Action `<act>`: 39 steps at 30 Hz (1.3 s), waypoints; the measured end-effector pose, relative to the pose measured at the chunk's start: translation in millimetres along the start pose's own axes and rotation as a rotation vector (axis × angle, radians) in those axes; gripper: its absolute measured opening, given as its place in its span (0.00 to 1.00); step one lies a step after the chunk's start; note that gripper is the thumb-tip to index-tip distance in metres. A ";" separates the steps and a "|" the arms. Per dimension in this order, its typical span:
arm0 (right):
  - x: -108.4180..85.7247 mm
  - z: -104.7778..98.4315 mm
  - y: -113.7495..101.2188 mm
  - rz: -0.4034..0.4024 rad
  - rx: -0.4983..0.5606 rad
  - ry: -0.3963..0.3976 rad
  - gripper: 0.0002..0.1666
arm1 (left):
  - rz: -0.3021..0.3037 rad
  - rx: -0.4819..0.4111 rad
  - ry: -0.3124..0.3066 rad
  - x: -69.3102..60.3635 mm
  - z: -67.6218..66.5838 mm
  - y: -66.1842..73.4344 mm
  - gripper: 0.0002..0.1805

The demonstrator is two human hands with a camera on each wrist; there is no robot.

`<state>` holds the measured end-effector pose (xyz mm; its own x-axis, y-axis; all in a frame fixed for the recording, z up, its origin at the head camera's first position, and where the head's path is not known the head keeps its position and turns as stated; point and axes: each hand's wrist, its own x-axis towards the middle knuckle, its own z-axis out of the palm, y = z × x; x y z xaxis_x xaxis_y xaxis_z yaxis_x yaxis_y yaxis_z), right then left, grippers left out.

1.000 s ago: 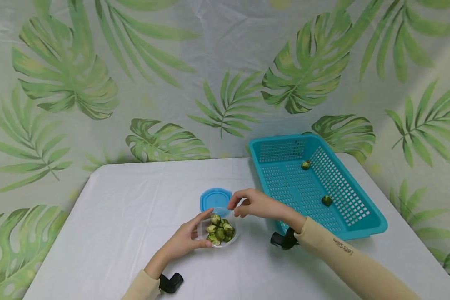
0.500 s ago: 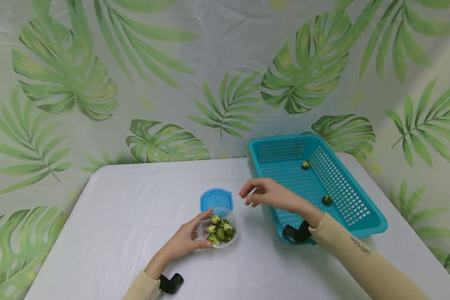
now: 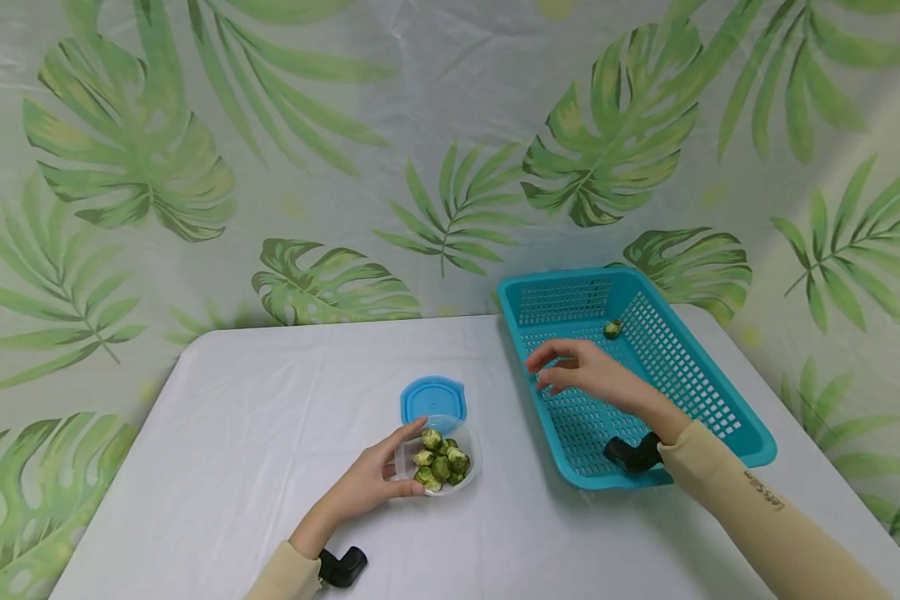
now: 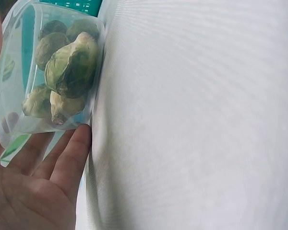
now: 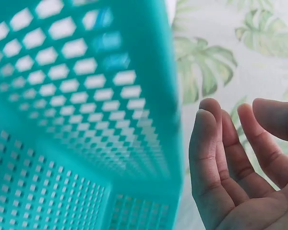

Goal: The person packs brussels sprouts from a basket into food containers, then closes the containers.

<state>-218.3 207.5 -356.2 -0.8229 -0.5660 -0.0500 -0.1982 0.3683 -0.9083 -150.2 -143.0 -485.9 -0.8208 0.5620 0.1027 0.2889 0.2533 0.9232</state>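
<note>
On the white table stands a clear plastic container [image 3: 470,443] with several Brussels sprouts [image 3: 440,467] inside. My left hand [image 3: 370,479] holds it from the left, thumb along the near side and index finger at the far side. In the left wrist view, fingertips touch the wall of the container [image 4: 14,103], low by the tablecloth. Over the left edge of a turquoise basket [image 3: 753,450] hovers my right hand [image 3: 588,372], fingers loosely bent and holding nothing. One Brussels sprout [image 3: 612,329] shows at the basket's far end; the hand and forearm cover part of its floor.
A blue lid [image 3: 432,398] lies flat just behind the container. The basket's perforated side wall [image 5: 81,86] rises close beside the right hand in the right wrist view. A leaf-patterned cloth [image 3: 450,208] hangs behind the table.
My right hand has moved from the container's rim rightward to above the basket. Its arm now hides the nearer sprout in the basket. The left hand and container have stayed still.
</note>
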 end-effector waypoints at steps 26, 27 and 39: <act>-29.4 -70.4 57.2 0.143 -0.098 0.137 0.22 | -0.024 0.002 0.003 0.0 0.1 0.0 0.46; -30.3 -72.2 59.5 0.144 -0.103 0.136 0.22 | -0.024 0.001 0.003 0.1 0.2 0.0 0.46; -39.2 -89.1 83.0 0.233 -0.126 0.135 0.26 | -0.023 0.005 0.008 0.1 0.3 -1.3 0.46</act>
<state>-249.9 326.0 -392.6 -0.9159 -0.3548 -0.1879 -0.0528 0.5704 -0.8197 -150.5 -143.0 -487.2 -0.8311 0.5497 0.0846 0.2726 0.2700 0.9235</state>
